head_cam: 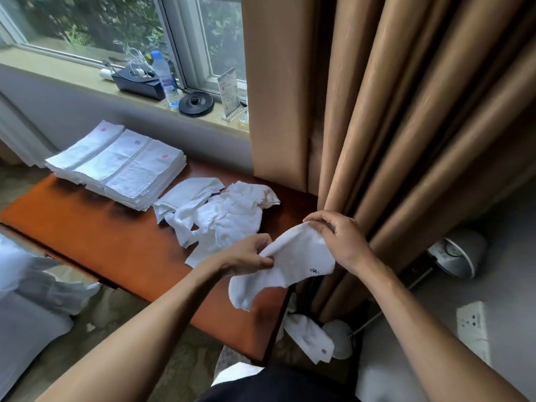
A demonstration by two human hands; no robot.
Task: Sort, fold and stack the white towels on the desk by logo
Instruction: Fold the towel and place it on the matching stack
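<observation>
Orange-brown worktop (95,227) under a window carries three folded stacks (116,166) at its far left corner and a loose pile (220,216) near the middle. Over the near right edge, the left hand (246,256) and right hand (339,236) hold one towel (293,262) in the air. Both sets of fingers are clamped on its upper hem, and its blue logo (314,270) faces up. It would be best to pull the hem taut, square the corners and fold with the logo outward. The blue-marked middle stack looks like the match.

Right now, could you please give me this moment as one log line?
left hand: holds towel | right hand: holds towel | towel: blue logo, unfolded | stacks: three, folded | pile: unsorted, on desk
</observation>
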